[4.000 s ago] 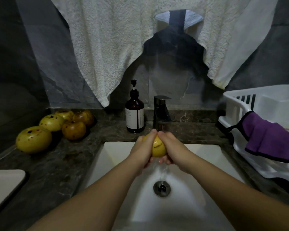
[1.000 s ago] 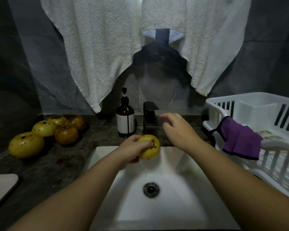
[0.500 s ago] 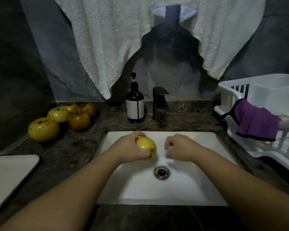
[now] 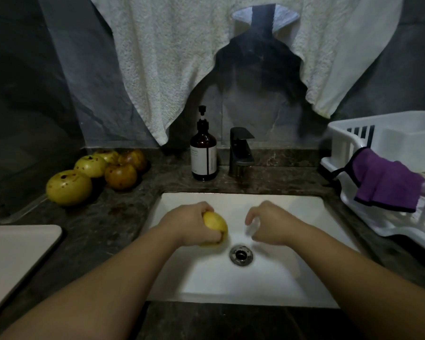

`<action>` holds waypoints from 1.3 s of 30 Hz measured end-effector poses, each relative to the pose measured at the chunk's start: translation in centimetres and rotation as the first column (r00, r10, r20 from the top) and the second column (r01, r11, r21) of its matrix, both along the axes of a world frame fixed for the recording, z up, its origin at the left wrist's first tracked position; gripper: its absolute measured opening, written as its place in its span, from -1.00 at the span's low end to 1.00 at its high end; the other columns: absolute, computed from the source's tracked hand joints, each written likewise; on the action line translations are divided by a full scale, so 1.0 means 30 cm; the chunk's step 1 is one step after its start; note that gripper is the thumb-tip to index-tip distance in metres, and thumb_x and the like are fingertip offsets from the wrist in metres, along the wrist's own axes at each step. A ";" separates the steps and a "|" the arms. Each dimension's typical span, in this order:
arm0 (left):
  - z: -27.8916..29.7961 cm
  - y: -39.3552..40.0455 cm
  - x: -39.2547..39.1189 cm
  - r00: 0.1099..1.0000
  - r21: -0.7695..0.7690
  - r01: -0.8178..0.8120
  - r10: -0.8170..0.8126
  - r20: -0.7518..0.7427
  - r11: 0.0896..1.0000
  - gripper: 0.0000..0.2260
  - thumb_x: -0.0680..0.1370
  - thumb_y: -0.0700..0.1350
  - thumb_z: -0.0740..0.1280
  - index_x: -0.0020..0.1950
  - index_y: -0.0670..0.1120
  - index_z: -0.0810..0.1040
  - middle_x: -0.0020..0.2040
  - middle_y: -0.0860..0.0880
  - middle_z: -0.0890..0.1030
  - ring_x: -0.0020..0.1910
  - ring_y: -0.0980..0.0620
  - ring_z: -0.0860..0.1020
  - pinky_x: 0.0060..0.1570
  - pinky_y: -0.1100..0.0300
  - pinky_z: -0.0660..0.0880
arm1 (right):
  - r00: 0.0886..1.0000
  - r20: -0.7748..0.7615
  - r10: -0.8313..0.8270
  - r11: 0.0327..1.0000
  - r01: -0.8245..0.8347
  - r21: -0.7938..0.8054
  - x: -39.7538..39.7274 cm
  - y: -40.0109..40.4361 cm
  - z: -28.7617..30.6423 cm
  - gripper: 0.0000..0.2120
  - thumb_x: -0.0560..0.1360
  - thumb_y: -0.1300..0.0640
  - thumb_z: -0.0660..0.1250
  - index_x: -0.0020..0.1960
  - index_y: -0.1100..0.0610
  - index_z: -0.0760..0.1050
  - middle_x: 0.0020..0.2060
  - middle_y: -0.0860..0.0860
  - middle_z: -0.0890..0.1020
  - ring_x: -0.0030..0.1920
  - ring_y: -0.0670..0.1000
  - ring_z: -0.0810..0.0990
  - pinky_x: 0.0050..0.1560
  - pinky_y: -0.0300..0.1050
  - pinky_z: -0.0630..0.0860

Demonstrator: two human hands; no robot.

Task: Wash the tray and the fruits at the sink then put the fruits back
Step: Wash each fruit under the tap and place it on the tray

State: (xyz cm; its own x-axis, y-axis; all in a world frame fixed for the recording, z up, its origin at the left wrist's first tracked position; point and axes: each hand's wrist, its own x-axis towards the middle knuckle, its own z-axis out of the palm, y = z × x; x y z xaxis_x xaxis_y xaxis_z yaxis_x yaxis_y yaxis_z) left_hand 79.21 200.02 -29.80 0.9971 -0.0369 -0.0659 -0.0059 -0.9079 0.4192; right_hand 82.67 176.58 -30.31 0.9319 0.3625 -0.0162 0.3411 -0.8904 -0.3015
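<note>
Over the white rectangular sink basin [image 4: 275, 280], the left hand [image 4: 189, 227] grips a smooth yellow round fruit [image 4: 215, 225], its fingers curled round the fruit just above and to the left of the round metal drain [image 4: 241, 255]. The right hand [image 4: 270, 223] hovers beside it, a little apart, with its fingers loosely curled and holding nothing; its fingertips are blurred. On the dark speckled stone counter [image 4: 113, 217] to the left of the sink lies a cluster of five more yellow and brownish spotted fruits [image 4: 93, 174], touching one another near the wall. A flat pale tray [image 4: 12, 256] with rounded corners lies at the left edge, near the front of the counter. Behind the sink stand an amber pump bottle with a white label [image 4: 203, 153] and, just beside it, a dark metal tap [image 4: 241, 153]. On the right sits a white plastic dish rack [image 4: 378, 148] with a purple cloth [image 4: 388, 182] draped over its rim. A cream terry towel [image 4: 172, 57] hangs against the grey wall above.
</note>
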 end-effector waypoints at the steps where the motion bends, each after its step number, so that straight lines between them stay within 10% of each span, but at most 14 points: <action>1: 0.009 -0.001 0.009 0.999 -0.086 -0.023 0.027 0.044 0.996 -0.28 0.21 0.34 0.43 0.36 0.30 0.41 0.13 0.12 0.58 0.04 0.06 0.58 0.02 0.08 0.61 | 0.996 0.072 -0.061 0.995 0.054 0.087 0.005 -0.001 0.014 -0.84 0.45 0.22 0.38 -0.10 -0.05 0.56 -0.03 -0.09 0.47 -0.05 0.02 0.54 -0.19 -0.20 0.41; 6: 0.012 -0.012 0.000 1.000 -0.050 -0.012 0.013 0.020 0.999 -0.25 0.19 0.35 0.43 0.38 0.30 0.42 0.15 0.11 0.58 0.06 0.05 0.58 0.09 0.08 0.60 | 0.998 -0.057 -0.018 1.000 0.019 0.011 -0.009 -0.004 -0.008 -0.75 0.45 0.21 0.40 0.04 -0.09 0.56 0.03 -0.10 0.47 0.02 0.02 0.54 -0.12 -0.19 0.47; 10: 0.022 0.008 0.011 0.997 -0.151 -0.050 0.058 0.054 0.987 -0.26 0.21 0.32 0.46 0.38 0.31 0.38 0.15 0.09 0.56 0.04 0.06 0.58 0.05 0.04 0.63 | 0.984 0.095 -0.152 0.975 0.134 0.177 0.017 -0.005 0.018 -0.82 0.45 0.24 0.36 -0.23 -0.01 0.49 -0.19 -0.08 0.54 -0.15 -0.02 0.52 -0.26 -0.19 0.42; 13: 0.019 0.016 0.004 0.999 -0.112 -0.033 0.033 -0.002 0.993 -0.27 0.23 0.30 0.47 0.38 0.30 0.38 0.17 0.07 0.56 0.06 0.05 0.58 0.09 0.01 0.64 | 0.996 -0.088 -0.027 1.000 0.026 -0.011 -0.004 -0.008 0.002 -0.83 0.45 0.22 0.40 -0.05 -0.04 0.57 -0.09 -0.14 0.50 -0.02 -0.02 0.52 -0.19 -0.20 0.40; 18: 0.020 0.010 0.016 0.996 -0.218 -0.053 0.068 0.064 0.975 -0.17 0.14 0.34 0.45 0.41 0.29 0.36 0.18 0.08 0.54 0.07 0.05 0.58 0.06 0.02 0.64 | 0.990 0.073 -0.124 0.982 0.111 0.154 0.007 0.005 0.023 -0.85 0.46 0.18 0.37 -0.21 -0.02 0.48 -0.18 -0.06 0.59 -0.13 0.01 0.56 -0.23 -0.13 0.48; 21: 0.015 0.018 0.019 0.998 -0.248 -0.061 0.063 0.003 0.967 -0.23 0.19 0.29 0.50 0.38 0.29 0.36 0.13 0.08 0.54 0.00 0.11 0.57 -0.04 0.12 0.61 | 0.995 -0.094 0.012 0.993 -0.023 -0.112 -0.014 -0.007 0.006 -0.50 0.48 0.20 0.42 0.36 -0.12 0.50 0.40 -0.04 0.48 0.43 0.07 0.43 0.37 -0.12 0.40; 23: 0.005 0.033 0.015 0.995 -0.302 -0.105 0.099 -0.034 0.948 -0.26 0.24 0.24 0.55 0.35 0.26 0.32 0.07 0.12 0.53 -0.03 0.11 0.58 -0.11 0.15 0.59 | 0.996 -0.083 0.029 0.999 -0.032 -0.039 -0.021 0.003 0.022 -0.32 0.50 0.16 0.44 0.56 -0.13 0.31 0.52 -0.06 0.38 0.47 -0.01 0.38 0.35 -0.22 0.32; 29: 0.026 0.054 0.044 0.950 -0.741 -0.217 0.313 -0.010 0.635 -0.19 0.05 0.32 0.49 0.28 0.19 0.45 0.15 0.06 0.56 0.06 0.05 0.60 0.05 0.06 0.62 | 0.991 0.102 -0.090 0.909 0.040 0.415 -0.006 0.110 0.169 -0.71 0.61 0.07 0.32 0.30 -0.13 0.58 0.09 -0.17 0.67 -0.06 -0.24 0.59 -0.10 -0.38 0.51; 33: 0.033 0.054 0.047 0.928 -0.892 -0.168 0.374 0.002 0.420 -0.22 0.09 0.28 0.52 0.30 0.21 0.51 0.20 0.02 0.60 0.13 0.00 0.62 0.23 -0.10 0.61 | 0.972 -0.236 0.010 0.657 0.171 0.734 0.010 0.220 0.334 -0.85 0.68 0.15 0.24 0.13 0.02 0.58 -0.21 0.08 0.73 -0.28 0.00 0.70 -0.25 -0.07 0.68; 39: 0.034 0.061 0.069 0.907 -0.976 -0.208 0.385 -0.168 0.065 -0.55 0.48 0.11 0.53 0.32 0.10 0.51 0.20 -0.07 0.63 0.13 -0.06 0.64 -0.02 0.06 0.60 | 0.921 -0.385 0.067 0.536 0.292 0.792 0.086 0.359 0.467 -0.82 0.67 0.14 0.26 0.14 0.24 0.55 -0.27 0.15 0.71 -0.31 0.10 0.70 -0.33 -0.09 0.65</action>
State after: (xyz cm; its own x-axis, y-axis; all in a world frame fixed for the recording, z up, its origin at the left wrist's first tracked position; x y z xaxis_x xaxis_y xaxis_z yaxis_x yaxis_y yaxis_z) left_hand 81.28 201.85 -28.77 0.9365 0.3213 -0.1407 0.0307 0.3245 0.9454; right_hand 85.25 187.36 -16.31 0.9595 0.2704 -0.0791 -0.0241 -0.2012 -0.9793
